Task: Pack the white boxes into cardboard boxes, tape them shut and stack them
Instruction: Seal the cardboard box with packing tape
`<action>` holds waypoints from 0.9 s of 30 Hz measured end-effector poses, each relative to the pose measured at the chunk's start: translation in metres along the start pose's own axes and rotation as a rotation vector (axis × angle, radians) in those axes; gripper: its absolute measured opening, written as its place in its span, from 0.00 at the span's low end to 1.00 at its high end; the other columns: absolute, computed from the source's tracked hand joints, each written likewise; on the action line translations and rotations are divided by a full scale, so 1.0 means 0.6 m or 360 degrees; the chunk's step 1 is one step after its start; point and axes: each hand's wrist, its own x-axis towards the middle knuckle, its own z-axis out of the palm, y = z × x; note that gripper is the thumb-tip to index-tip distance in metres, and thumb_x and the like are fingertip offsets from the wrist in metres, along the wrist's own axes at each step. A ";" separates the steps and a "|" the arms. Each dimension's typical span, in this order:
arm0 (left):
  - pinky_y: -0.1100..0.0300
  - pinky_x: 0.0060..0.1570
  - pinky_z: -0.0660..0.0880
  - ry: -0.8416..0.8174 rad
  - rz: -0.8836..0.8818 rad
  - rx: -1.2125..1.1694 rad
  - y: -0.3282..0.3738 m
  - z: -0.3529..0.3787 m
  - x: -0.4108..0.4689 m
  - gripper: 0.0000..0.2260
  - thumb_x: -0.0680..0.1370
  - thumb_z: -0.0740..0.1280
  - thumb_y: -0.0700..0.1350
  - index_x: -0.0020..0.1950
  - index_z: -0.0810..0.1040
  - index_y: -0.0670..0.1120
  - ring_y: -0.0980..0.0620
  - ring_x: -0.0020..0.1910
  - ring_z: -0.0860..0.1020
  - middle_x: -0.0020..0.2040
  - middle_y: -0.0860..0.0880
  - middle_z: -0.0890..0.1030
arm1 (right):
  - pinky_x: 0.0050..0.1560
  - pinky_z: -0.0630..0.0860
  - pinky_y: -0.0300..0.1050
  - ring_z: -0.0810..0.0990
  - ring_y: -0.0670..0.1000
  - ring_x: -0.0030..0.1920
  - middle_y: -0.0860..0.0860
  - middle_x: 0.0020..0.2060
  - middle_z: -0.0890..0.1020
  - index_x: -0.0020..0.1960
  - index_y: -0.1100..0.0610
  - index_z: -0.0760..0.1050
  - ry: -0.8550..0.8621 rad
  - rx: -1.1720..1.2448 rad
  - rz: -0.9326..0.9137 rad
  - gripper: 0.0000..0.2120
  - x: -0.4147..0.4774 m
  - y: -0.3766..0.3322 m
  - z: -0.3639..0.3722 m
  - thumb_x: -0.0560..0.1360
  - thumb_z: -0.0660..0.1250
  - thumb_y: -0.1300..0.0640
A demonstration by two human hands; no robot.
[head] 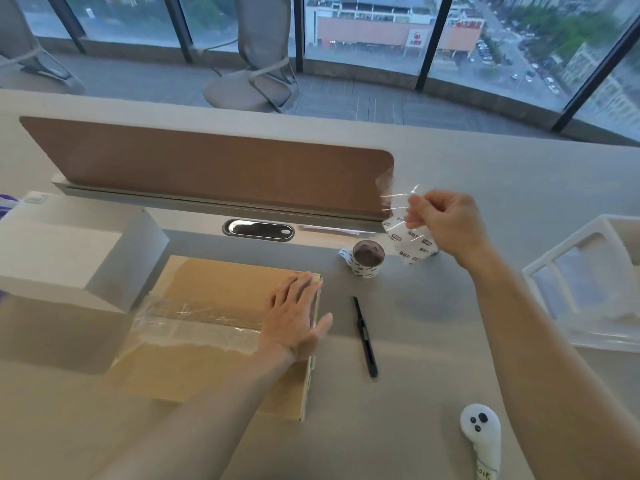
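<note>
- Flat brown cardboard box (214, 368) lies on the grey table (433, 393) in front of me, flaps closed, with a strip of clear tape (194, 323) running across its top.
- My left hand (294, 317) rests flat on the right end of that box, on the end of the tape strip. Fingers are straight and spread, thumb reaching over the box's right edge; nothing is gripped.
- My right hand (446, 223) is raised above the table, well to the right of and beyond the box. Fingers are curled, pinching a crumpled piece of clear tape with printed white backing (412, 240).
- Both forearms are bare; the left reaches in from bottom centre, the right from the bottom right.
- White printed tape roll (368, 263) stands on the table between the box and my right hand.
- Thin black pen-shaped cutter (363, 336) lies just right of the box.
- One white rectangular box (69, 258) sits at the cardboard box's far left corner.
- Count: one cardboard box, one white box, one roll, one cutter.
</note>
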 end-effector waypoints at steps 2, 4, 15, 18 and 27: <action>0.52 0.76 0.49 -0.0016 -0.0094 -0.0249 0.007 -0.016 0.006 0.30 0.74 0.55 0.66 0.75 0.66 0.58 0.54 0.78 0.54 0.78 0.58 0.62 | 0.35 0.76 0.34 0.84 0.45 0.34 0.48 0.32 0.85 0.40 0.57 0.81 -0.0096 0.0115 -0.0076 0.11 -0.032 -0.024 0.012 0.80 0.67 0.55; 0.48 0.74 0.59 -0.0064 -0.0271 -0.0817 0.015 -0.049 0.006 0.31 0.70 0.57 0.68 0.68 0.73 0.55 0.51 0.72 0.66 0.71 0.54 0.73 | 0.39 0.79 0.40 0.85 0.48 0.37 0.50 0.35 0.85 0.41 0.57 0.81 -0.0208 0.0267 -0.0088 0.11 -0.065 -0.043 0.030 0.80 0.66 0.55; 0.57 0.65 0.71 -0.0136 0.0043 -0.1711 -0.061 -0.238 -0.089 0.31 0.68 0.69 0.56 0.71 0.72 0.51 0.56 0.68 0.72 0.67 0.54 0.76 | 0.53 0.80 0.64 0.85 0.54 0.43 0.53 0.39 0.85 0.42 0.55 0.82 -0.0816 0.0221 -0.0186 0.11 -0.196 -0.107 0.209 0.81 0.65 0.56; 0.52 0.56 0.80 0.0160 0.0126 -0.1716 -0.084 -0.270 -0.112 0.12 0.79 0.71 0.47 0.63 0.79 0.52 0.51 0.55 0.83 0.54 0.50 0.85 | 0.53 0.81 0.60 0.86 0.53 0.44 0.53 0.40 0.85 0.48 0.58 0.81 -0.0910 0.0091 -0.0258 0.09 -0.213 -0.132 0.257 0.81 0.64 0.56; 0.48 0.45 0.83 0.0591 0.0248 -0.1364 -0.171 -0.316 -0.162 0.07 0.81 0.67 0.45 0.54 0.86 0.51 0.53 0.42 0.85 0.42 0.55 0.86 | 0.58 0.75 0.67 0.83 0.57 0.42 0.58 0.40 0.84 0.46 0.63 0.81 -0.0915 0.0325 0.0122 0.15 -0.260 -0.178 0.377 0.81 0.58 0.58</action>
